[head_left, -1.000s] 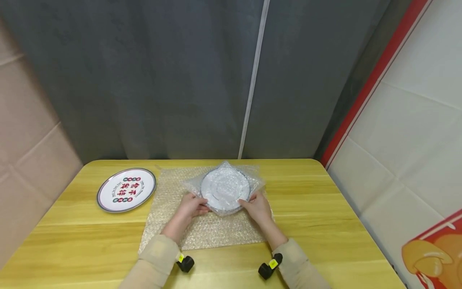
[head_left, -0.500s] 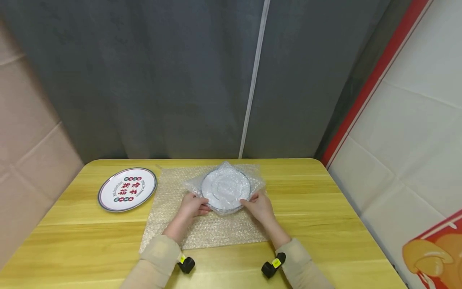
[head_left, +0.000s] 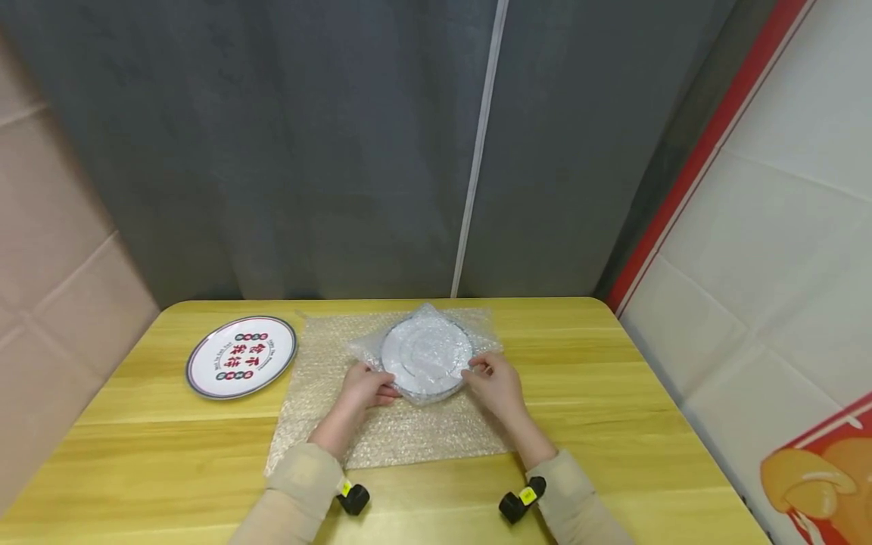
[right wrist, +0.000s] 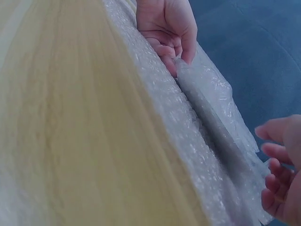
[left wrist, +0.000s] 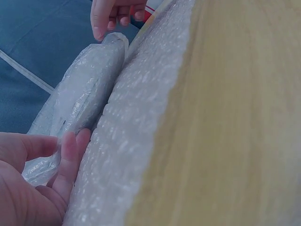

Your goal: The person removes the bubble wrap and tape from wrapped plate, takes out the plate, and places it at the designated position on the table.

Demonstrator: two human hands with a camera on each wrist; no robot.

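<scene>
A plate wrapped in clear bubble wrap (head_left: 425, 352) sits over a larger flat bubble wrap sheet (head_left: 415, 443). My left hand (head_left: 364, 384) pinches the wrapped plate's near left edge, thumb on top and fingers beneath. In the left wrist view, those fingers (left wrist: 70, 155) reach under its rim. My right hand (head_left: 497, 386) is by the near right edge, thumb and fingers spread apart. The right wrist view shows the right hand (right wrist: 284, 165) loosely curled beside the wrap with nothing gripped.
A white plate with red lettering and a dark rim (head_left: 238, 359) lies to the left on the wooden table (head_left: 613, 454). A dark grey curtain (head_left: 327, 151) hangs behind the table, and a pale wall panel (head_left: 783, 227) stands to the right.
My right hand has let go of the wrapped plate's near right edge and shifted slightly outward. The left hand keeps its grip, and the wrapped plate has hardly moved.
</scene>
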